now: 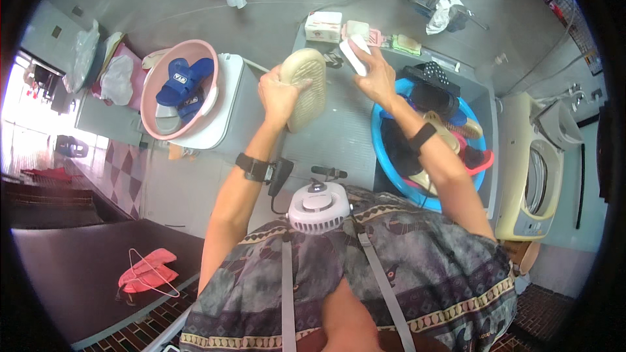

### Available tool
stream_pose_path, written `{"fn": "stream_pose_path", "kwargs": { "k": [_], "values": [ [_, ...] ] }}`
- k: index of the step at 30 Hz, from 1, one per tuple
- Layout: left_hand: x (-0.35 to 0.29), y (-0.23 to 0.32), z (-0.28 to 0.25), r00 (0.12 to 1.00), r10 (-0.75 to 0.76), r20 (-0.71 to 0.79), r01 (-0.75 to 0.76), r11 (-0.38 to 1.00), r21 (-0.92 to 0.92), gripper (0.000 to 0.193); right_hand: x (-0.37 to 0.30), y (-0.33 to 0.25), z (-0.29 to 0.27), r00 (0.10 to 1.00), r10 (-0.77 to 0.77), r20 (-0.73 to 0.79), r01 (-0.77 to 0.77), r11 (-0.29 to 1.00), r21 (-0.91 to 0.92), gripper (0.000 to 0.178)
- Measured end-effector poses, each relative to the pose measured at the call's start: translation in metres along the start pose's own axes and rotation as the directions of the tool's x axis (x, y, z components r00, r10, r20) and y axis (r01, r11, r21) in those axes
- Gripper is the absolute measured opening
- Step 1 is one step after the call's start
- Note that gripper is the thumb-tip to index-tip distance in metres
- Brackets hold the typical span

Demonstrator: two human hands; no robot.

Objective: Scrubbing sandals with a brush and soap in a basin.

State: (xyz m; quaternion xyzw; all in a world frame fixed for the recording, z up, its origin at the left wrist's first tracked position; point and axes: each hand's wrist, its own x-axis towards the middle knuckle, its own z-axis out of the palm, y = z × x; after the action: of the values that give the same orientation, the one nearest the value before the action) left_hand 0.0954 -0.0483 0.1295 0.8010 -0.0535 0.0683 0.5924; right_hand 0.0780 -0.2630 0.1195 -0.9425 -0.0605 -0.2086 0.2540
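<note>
My left hand (pixel 276 96) grips a beige slipper (pixel 309 91) by its side, holding it upright over the grey sink (pixel 329 140) with its ridged sole showing. To its right, my right hand (pixel 378 77) is closed round a white block-shaped thing (pixel 353 57), which looks like a scrubbing brush; its underside is hidden. The block is apart from the slipper. Below my right forearm stands a blue basin (pixel 376 146) heaped with several slippers and shoes, among them a black one with white dots (pixel 427 77).
A pink basin (pixel 151 101) with blue slippers (pixel 186 81) stands on a white lid (pixel 227 101) at left. Along the sink's back ledge sit a white box (pixel 323 27), a pink soap dish (pixel 374 37) and a green sponge (pixel 406 44). A cream washing machine (pixel 529 176) stands right.
</note>
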Motion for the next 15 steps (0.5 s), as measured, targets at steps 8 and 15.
{"fn": "stream_pose_path", "kwargs": {
  "k": [8,15],
  "values": [
    [0.004,-0.013,0.001,0.998,0.049,-0.027,-0.047,0.996,0.078,0.034,0.015,-0.065,0.002,0.883,-0.439,-0.163,0.448,0.894,0.016,0.069],
    [0.008,0.007,-0.002,1.0,0.012,0.015,-0.012,1.0,-0.011,0.036,-0.004,-0.03,-0.004,0.991,-0.111,-0.077,0.117,0.99,0.076,0.068]
  ]
}}
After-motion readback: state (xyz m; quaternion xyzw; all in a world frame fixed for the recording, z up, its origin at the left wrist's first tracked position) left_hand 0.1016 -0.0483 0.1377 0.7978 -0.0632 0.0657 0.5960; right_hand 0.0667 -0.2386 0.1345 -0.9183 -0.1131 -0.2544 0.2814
